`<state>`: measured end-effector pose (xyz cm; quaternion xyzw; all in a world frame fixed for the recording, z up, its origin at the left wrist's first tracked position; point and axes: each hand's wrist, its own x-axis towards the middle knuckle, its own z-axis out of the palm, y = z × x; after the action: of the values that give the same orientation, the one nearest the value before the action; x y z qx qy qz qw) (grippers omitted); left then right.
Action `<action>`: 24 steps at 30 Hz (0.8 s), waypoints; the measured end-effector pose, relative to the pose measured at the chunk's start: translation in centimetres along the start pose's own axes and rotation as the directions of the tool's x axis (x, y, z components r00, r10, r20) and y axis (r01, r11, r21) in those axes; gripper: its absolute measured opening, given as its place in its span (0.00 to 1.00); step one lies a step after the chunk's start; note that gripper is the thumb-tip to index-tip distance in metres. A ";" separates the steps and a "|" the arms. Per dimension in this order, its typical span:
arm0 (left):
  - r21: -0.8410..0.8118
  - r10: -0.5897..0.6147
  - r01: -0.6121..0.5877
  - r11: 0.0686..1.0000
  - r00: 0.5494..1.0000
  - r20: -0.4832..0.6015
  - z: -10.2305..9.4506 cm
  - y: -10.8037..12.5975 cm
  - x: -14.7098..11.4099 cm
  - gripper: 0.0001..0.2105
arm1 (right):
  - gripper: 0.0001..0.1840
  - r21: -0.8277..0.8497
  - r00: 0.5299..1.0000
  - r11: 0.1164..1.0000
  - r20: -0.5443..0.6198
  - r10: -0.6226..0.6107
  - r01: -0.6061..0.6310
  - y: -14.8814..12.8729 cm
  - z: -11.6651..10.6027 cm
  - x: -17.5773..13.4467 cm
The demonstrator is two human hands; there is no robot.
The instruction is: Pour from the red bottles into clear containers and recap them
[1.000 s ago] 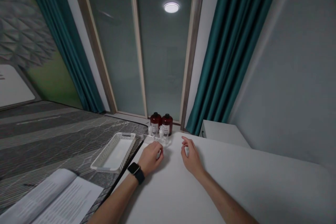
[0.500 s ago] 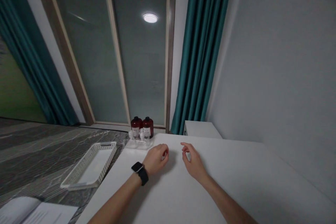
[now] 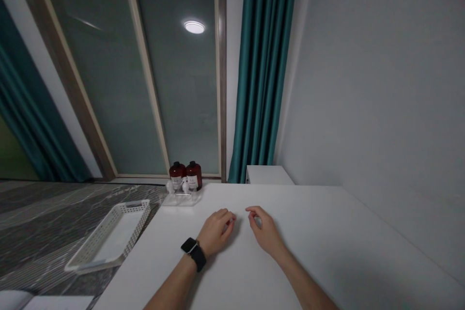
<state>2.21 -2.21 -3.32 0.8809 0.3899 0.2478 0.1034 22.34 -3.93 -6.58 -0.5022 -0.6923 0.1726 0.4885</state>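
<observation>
White worktop [image 3: 312, 237] beneath: left hand [image 3: 215, 231] and right hand [image 3: 267, 234] look empty, each grip loosely curled, unclosed; a careless leftward sweep could topple the dark-red bottles [image 3: 194, 174].

The basket [image 3: 113, 236] lies left of the table [image 3: 327, 242] — bottles [image 3: 194, 171] at its far left corner.

- White perforated basket [image 3: 118, 233]: left, lying on a dark grey streaked surface [image 3: 29, 235].
- Open book [image 3: 60, 302]: near left corner, partly out of view.
- Framed glass panels [image 3: 109, 92]: far side; round light [image 3: 194, 27] showing in the right-hand one.
- Teal curtains: one far left [image 3: 31, 121], one right of the panels [image 3: 261, 72].
- White cabinet [image 3: 269, 174]: far, by the right curtain's foot.
- Plain grey wall [image 3: 366, 82]: right.
</observation>
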 end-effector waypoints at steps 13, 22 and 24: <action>-0.057 0.092 -0.088 0.994 0.994 0.067 1.4 0.0 -1.0 0.09 | 0.15 -0.105 0.986 0.994 0.168 -0.021 0.039 -2.3 -0.1 -1.5; -0.076 0.081 -0.075 0.994 0.993 0.089 1.5 -0.4 -0.9 0.08 | 0.15 -0.151 0.972 0.987 0.236 -0.009 0.046 -2.0 -0.1 -1.8; -0.072 0.079 -0.072 0.995 0.992 0.097 1.4 -0.2 -0.9 0.08 | 0.15 -0.172 0.965 0.984 0.263 -0.002 0.049 -2.1 -0.1 -1.9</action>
<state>2.29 -2.68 -4.94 0.9023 0.3417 0.2204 0.1433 21.38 -6.45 -5.96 -0.5075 -0.7697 0.1692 0.3484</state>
